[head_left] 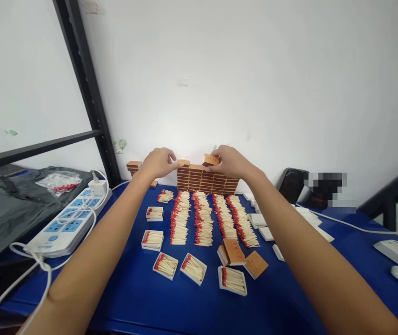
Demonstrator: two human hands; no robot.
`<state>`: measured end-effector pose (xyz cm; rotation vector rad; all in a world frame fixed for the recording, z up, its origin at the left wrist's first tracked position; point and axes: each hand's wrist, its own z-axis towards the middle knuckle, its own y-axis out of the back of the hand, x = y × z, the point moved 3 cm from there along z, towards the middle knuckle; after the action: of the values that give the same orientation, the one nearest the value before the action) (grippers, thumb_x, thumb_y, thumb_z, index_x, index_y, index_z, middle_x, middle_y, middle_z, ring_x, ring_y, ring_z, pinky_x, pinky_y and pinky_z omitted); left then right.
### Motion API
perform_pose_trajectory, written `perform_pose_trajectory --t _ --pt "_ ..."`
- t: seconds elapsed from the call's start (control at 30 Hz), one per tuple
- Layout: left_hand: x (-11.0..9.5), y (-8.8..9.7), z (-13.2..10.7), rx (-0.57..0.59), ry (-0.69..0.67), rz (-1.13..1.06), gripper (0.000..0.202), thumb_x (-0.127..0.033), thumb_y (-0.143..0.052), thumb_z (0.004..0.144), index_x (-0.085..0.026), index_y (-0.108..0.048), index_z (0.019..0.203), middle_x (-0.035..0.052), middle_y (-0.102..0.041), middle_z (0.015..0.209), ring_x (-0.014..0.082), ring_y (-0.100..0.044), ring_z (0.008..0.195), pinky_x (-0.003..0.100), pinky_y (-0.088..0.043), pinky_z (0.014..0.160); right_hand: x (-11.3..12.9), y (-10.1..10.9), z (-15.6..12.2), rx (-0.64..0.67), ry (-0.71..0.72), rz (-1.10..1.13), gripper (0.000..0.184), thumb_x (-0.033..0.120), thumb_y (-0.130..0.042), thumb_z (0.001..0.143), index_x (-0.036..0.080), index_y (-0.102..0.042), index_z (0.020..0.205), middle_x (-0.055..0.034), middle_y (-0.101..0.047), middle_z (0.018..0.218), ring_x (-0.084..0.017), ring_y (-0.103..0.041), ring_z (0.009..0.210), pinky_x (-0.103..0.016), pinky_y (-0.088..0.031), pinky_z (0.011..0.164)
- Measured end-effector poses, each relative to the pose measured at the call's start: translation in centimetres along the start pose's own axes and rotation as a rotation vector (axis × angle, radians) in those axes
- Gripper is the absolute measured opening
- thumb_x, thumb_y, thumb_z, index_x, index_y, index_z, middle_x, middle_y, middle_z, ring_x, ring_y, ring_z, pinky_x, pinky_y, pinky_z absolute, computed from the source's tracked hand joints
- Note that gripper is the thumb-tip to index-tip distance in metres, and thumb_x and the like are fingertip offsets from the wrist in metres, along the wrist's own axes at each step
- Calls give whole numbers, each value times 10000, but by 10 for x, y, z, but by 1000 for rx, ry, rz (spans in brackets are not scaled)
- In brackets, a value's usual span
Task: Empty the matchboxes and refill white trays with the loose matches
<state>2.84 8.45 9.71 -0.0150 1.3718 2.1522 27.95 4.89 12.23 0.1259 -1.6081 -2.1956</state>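
Note:
Above the stacked wall of brown matchbox sleeves (199, 179), my right hand (229, 160) pinches one matchbox sleeve (210, 159), tilted over the top row. My left hand (159, 163) is at the wall's upper left corner, thumb and fingers apart, its thumb tip close to the raised top sleeve (184, 163); whether it touches cannot be seen. In front of the wall lie long rows of red-tipped matches (203, 218). White trays filled with matches (194, 268) form a curve nearer me. Loose brown sleeves (234, 252) sit beside another filled tray (232, 280).
A smaller stack of sleeves (134, 165) stands behind my left hand. White empty trays (256, 219) lie along the right. On the left are a power strip (69, 218) with white cables and a black plastic bag (17, 204). A metal rack post (87, 83) rises behind.

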Motion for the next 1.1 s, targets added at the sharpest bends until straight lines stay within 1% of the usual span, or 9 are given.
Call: perform_pose_trajectory --t 0.1,0.17,0.3,0.4,0.6,0.8,0.93,1.03,1.1 --pt "5 -12 1 -21 26 50 344 -535 -756 873 -224 -786 1018 77 -811 938 269 -730 860 392 -549 785 8 -14 19 -12 -15 -64 234 387 -818 846 177 -720 879 -82 -704 955 -215 -589 815 -341 -387 699" --pt "7 -18 1 -35 43 77 372 -555 -741 891 -221 -785 1049 87 -813 992 286 -731 923 396 -549 817 13 -23 26 -18 -18 -79 231 359 -829 852 178 -710 932 -85 -715 991 -219 -597 843 -334 -385 703" --pt "7 -29 1 -18 52 81 383 -554 -727 917 -202 -794 1053 108 -805 1076 307 -721 993 419 -552 873 16 -35 32 -59 -31 -81 292 302 -827 864 168 -682 1080 -110 -725 1089 -240 -610 920 -338 -392 735" --pt "4 -33 1 -7 43 92 358 -538 -716 933 -199 -799 1014 113 -800 1084 302 -716 1013 415 -548 889 16 -39 32 -59 -23 -57 275 309 -824 871 166 -677 1053 -105 -733 1079 -232 -618 905 -334 -397 725" --pt "3 -34 -1 14 54 109 357 -554 -717 936 -211 -804 986 117 -799 1087 312 -720 1022 418 -549 870 24 -33 43 -90 41 20 286 329 -827 861 174 -675 1047 -86 -741 1052 -221 -630 893 -317 -409 727" --pt "3 -32 -2 7 57 106 328 -519 -697 955 -213 -812 990 119 -802 1066 304 -725 992 407 -547 858 45 -37 65 -64 100 -63 296 335 -849 852 174 -685 1039 -97 -723 1073 -239 -630 943 -321 -420 765" --pt "2 -31 -2 -2 43 100 349 -524 -658 974 -212 -815 979 118 -804 1036 304 -725 968 406 -543 841 53 -44 66 -71 80 -115 415 375 -867 847 169 -680 1155 -150 -695 1196 -296 -636 1054 -353 -442 822" --pt "2 -30 -1 -7 43 94 389 -572 -671 959 -211 -816 957 119 -804 1006 307 -724 949 412 -543 838 55 -44 59 -92 52 -154 479 406 -832 891 170 -643 1264 -186 -652 1304 -324 -649 1089 -372 -456 827" --pt "3 -29 0 -17 53 98 379 -572 -685 952 -217 -818 967 116 -806 1018 303 -724 955 405 -541 840 55 -41 54 -114 32 -177 479 431 -793 928 171 -620 1291 -190 -645 1320 -332 -657 1094 -378 -464 826"
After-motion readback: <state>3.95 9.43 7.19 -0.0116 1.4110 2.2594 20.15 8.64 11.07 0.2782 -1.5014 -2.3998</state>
